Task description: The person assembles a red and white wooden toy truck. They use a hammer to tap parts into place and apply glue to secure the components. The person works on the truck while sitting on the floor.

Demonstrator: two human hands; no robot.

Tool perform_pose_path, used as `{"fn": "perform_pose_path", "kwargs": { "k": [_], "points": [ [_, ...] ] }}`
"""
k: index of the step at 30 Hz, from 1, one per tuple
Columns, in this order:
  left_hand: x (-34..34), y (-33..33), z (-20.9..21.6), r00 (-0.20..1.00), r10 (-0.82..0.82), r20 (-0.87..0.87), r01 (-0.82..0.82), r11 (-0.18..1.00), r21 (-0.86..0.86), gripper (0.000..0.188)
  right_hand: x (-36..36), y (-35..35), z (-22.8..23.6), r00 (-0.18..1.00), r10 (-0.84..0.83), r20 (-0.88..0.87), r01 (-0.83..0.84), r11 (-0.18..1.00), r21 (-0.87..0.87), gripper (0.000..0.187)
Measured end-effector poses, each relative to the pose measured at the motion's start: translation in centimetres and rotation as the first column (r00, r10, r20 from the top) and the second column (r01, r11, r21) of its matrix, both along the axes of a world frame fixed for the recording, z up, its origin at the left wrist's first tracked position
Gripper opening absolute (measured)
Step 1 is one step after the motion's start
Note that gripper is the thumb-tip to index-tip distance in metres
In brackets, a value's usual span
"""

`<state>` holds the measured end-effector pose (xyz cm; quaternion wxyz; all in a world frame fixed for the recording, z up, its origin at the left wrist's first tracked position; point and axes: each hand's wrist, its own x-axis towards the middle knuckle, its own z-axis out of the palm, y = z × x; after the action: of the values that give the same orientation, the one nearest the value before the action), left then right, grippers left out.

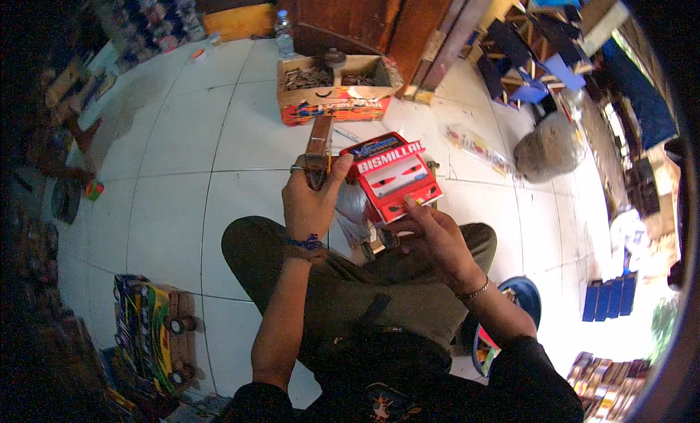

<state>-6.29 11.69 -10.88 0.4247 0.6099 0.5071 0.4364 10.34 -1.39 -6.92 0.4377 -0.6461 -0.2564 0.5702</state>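
A red toy truck cab (399, 181), with white panels and printed lettering, is tilted in front of me above my crossed legs. My right hand (437, 241) pinches its lower front edge between thumb and fingers. On the cab's left, my left hand (312, 203) is closed around a brown wooden bar (319, 140) that sticks up past the fingers. The left thumb lies against the cab's side. Beneath the cab, a clear plastic piece (353, 203) and some wheel-like parts show, partly hidden by my hands.
Ahead stands a cardboard box (335, 115) of small dark pieces, beside a water bottle (283, 35). Toy vehicles (157, 335) lie at lower left; a blue basin (531, 295) is by my right knee. A grey bundle (548, 149) sits at right. Another person's hand (86, 135) shows far left.
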Motion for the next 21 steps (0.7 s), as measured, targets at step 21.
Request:
{"fn": "perform_pose_path", "kwargs": {
  "k": [21],
  "points": [
    [3.0, 4.9, 0.5, 0.964, -0.181, 0.194, 0.215, 0.962, -0.169, 0.070, -2.3, 2.7, -2.2, 0.959, -0.002, -0.284, 0.100, 0.939, 0.330, 0.058]
  ]
}}
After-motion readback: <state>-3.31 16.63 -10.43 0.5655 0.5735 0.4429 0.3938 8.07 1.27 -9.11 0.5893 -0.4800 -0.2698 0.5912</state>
